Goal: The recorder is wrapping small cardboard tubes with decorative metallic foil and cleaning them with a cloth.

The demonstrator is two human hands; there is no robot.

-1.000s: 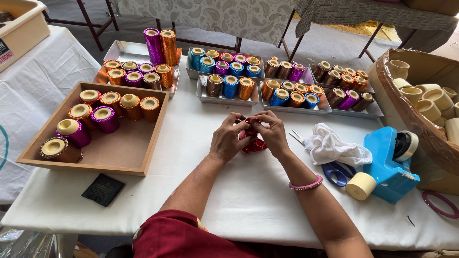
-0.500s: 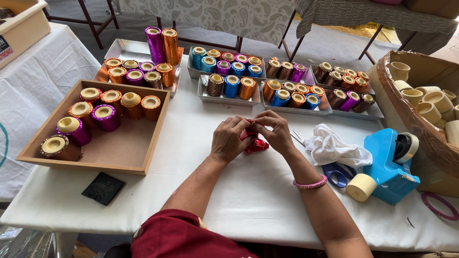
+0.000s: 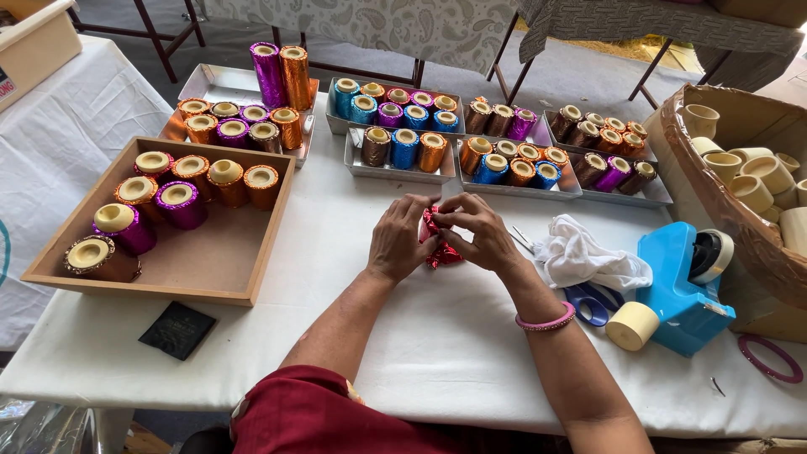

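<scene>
Both hands meet at centre of the white-cloth-covered counter (image 3: 454,336). Left hand (image 3: 402,240) & right hand (image 3: 481,234) both pinch a small piece of crinkled shiny red foil (image 3: 437,244), fingertips pressed together on it from either side; its lower end hangs just above or on the cloth, can't tell which. Pink bangle (image 3: 546,320) on right wrist. Dark red sleeve/garment (image 3: 311,416) at bottom edge.

Left of hands: shallow wooden tray (image 3: 210,269) w/ foil-wrapped cylindrical cups, gold, orange & purple, cream insides showing, grouped along its far & left sides. Flat black square packet (image 3: 177,329) lies on counter just in front of tray.

Far side: row of metal trays (image 3: 395,168) packed w/ more foil-wrapped cups, orange, purple, blue, teal, brown. Two tall foil-wrapped cylinders, one purple (image 3: 269,74) & one orange (image 3: 295,76), stand upright in the leftmost metal tray.

Right of hands: crumpled white cloth (image 3: 588,256), partly over blue-handled scissors (image 3: 593,301). Beside them a bright blue plastic tape dispenser (image 3: 681,282), w/ a bare cream cup (image 3: 630,325) lying on its side, touching dispenser front. Far right: cardboard box (image 3: 723,202) holding unwrapped cream cups. Dark pink ring (image 3: 771,357) flat on counter near right edge.
</scene>
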